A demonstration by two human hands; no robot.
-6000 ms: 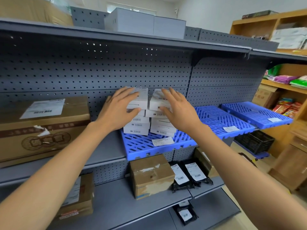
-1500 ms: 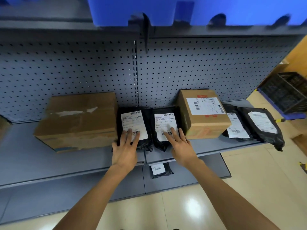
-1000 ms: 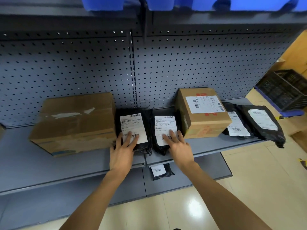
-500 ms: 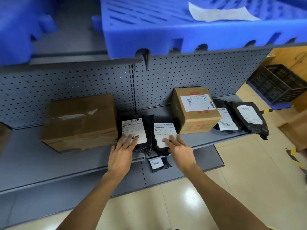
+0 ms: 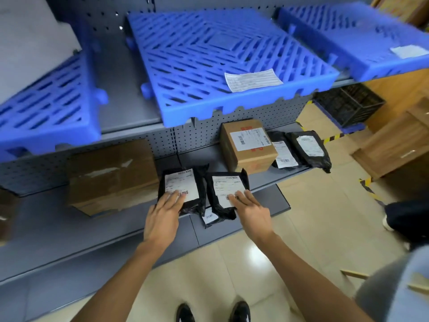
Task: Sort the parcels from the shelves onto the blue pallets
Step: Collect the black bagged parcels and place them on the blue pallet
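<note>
Two black mailer bags with white labels are at the front edge of the middle grey shelf. My left hand (image 5: 162, 217) grips the left black parcel (image 5: 181, 189), fingers on top of its label. My right hand (image 5: 251, 212) grips the right black parcel (image 5: 226, 189) the same way. Both thumbs are hidden beneath the bags. On the shelf above lie three blue pallets: a bare middle pallet (image 5: 209, 54) with a paper label, a left pallet (image 5: 46, 105) carrying white boxes (image 5: 30, 54), and a right pallet (image 5: 359, 38).
A large brown carton (image 5: 111, 175) sits left of my hands, a smaller labelled carton (image 5: 248, 145) to the right, then two more black bags (image 5: 308, 147). A small black bag (image 5: 210, 218) lies on the lowest shelf. A black crate (image 5: 350, 105) and wooden cabinet (image 5: 394, 145) stand right.
Both black parcels have come forward off the shelf with my hands. My view has risen, so the tops of the blue pallets now show.
</note>
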